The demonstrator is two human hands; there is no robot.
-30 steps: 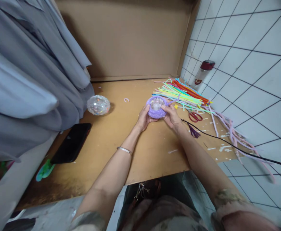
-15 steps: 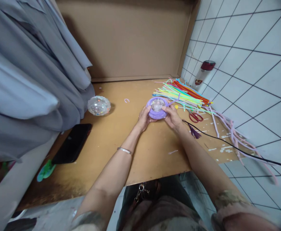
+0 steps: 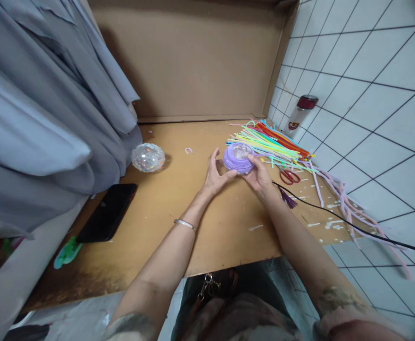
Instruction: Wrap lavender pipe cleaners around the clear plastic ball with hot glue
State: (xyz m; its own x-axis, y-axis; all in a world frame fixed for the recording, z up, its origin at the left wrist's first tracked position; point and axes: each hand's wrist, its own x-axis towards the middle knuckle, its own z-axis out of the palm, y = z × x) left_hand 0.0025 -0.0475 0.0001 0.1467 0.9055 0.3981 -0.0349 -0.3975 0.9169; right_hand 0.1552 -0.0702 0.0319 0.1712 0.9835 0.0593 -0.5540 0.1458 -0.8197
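Above the middle of the wooden table, my right hand grips a clear ball wrapped in purple pipe cleaner by its right side. Coils cover its lower part, and the clear top shows through the ring. A loose purple end sticks out to the right, over the pile of pipe cleaners. My left hand is at the ball's left, fingers spread and thumb near its lower edge; whether the thumb touches I cannot tell. A second clear ball with coloured specks sits on the table to the left.
Colourful pipe cleaners lie at the back right, with red-handled scissors and a purple tassel nearer me. A red-capped bottle stands by the tiled wall. A black phone lies at left, below a grey curtain. A black cable crosses the right side.
My left hand has let go its grip and spread its fingers. The purple-wrapped ball has shifted slightly right and tilted, with my right hand still holding it.
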